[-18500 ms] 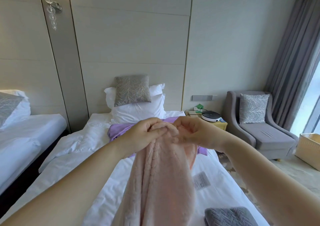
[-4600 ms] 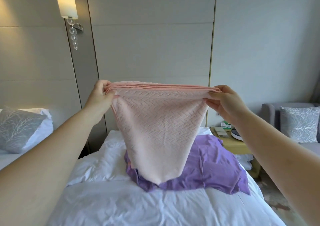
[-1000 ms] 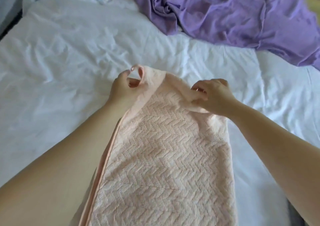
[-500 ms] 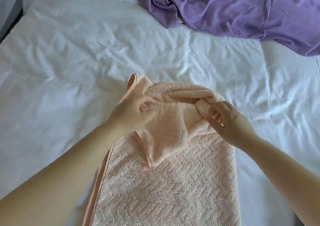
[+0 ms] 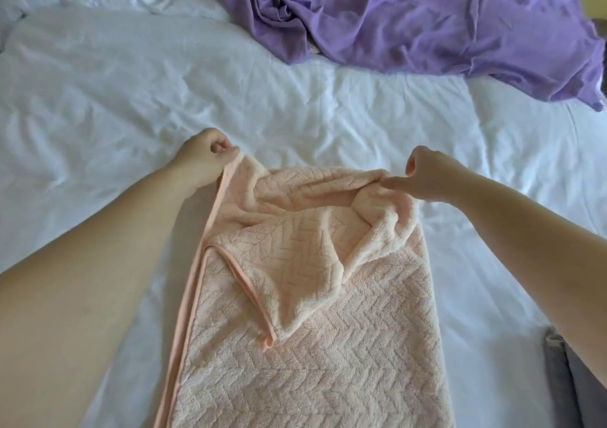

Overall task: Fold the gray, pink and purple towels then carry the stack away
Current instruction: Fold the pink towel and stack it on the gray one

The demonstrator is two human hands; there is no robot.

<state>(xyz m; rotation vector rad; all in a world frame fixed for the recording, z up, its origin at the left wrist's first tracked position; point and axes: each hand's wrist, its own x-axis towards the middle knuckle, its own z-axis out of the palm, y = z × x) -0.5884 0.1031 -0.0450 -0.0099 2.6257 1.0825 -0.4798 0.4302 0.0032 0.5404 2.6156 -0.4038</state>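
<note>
The pink towel [image 5: 312,345], with a herringbone weave, lies lengthwise on the white bed [image 5: 115,105] in front of me. My left hand [image 5: 205,156] pinches its far left corner. My right hand [image 5: 427,177] pinches the far right edge. Between them the towel's far end is bunched and slack, with one trimmed corner flopped back over the flat part. The purple towel [image 5: 410,16] lies crumpled and unfolded at the far end of the bed. A folded gray towel [image 5: 568,381] shows at the lower right, partly hidden by my right forearm.
Wrinkled white bedding spreads to the left and right of the pink towel. A strip of yellowish surface shows at the top right corner past the purple towel.
Both hands have spread apart and moved away from me, holding the pink towel's far end. The bunched fold between them has widened.
</note>
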